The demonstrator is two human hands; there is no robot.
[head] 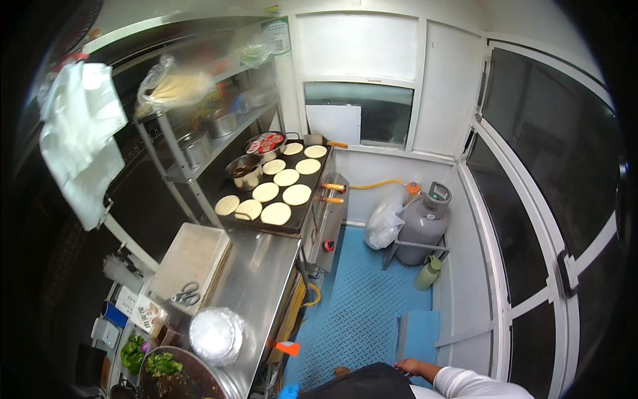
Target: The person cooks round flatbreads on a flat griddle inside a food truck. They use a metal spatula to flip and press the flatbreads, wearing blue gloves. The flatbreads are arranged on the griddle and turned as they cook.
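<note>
My right hand [408, 367] hangs low beside the black apron [364, 383], below a white sleeve; whether its fingers hold anything is unclear. At the bottom edge a bit of blue glove [289, 391] shows, seemingly my left hand, mostly cut off. Nearest to it are an orange piece of plastic [287, 347] at the counter's edge and the steel counter [256, 272]. A foil-covered round container [217, 335] stands on the counter. Beside it, a round chopping board [192, 376] carries chopped greens [163, 365]. Farther off, several pale dough rounds [286, 177] lie on a black griddle [239, 188].
Scissors [187, 294] lie on a pale tray [187, 254]. Two pots [244, 172] [265, 144] stand on the griddle under a steel shelf [249, 119]. A grey gas cylinder [421, 229], white plastic bag [385, 224] and green bottle [427, 274] line the blue floor [359, 289].
</note>
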